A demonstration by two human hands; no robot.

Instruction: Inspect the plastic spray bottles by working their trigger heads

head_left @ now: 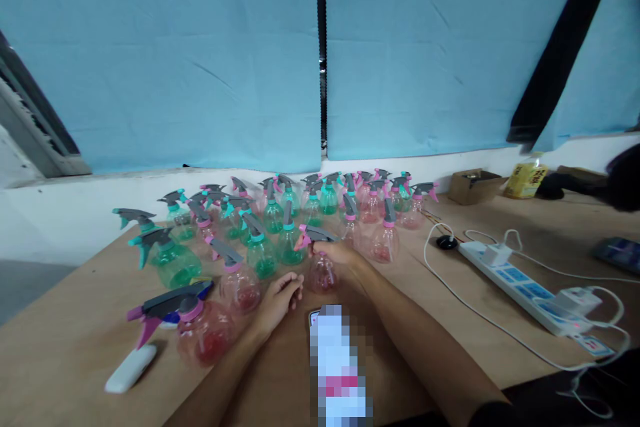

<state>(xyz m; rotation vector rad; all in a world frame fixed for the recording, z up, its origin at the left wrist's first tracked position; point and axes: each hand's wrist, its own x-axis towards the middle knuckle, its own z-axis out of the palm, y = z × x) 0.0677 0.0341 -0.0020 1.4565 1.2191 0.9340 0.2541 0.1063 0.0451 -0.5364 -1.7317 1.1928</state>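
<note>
Just beyond the phone, the right hand is grasping a pink spray bottle up top; the left hand, half-curled, seems to be holding nothing. Careless sideways swinging could be toppling the green bottle nearby. Rounded, translucent, that pink one is gleaming beneath its grey head.

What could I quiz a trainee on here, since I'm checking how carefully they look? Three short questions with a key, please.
1. Which hand holds a spray bottle?
2. True or false: the white power strip lies on the right side of the table in this view.
3. The spray bottles are tinted: A) blue and yellow; B) green and pink; C) black and white.

Key:
1. The right hand.
2. True.
3. B.
</note>
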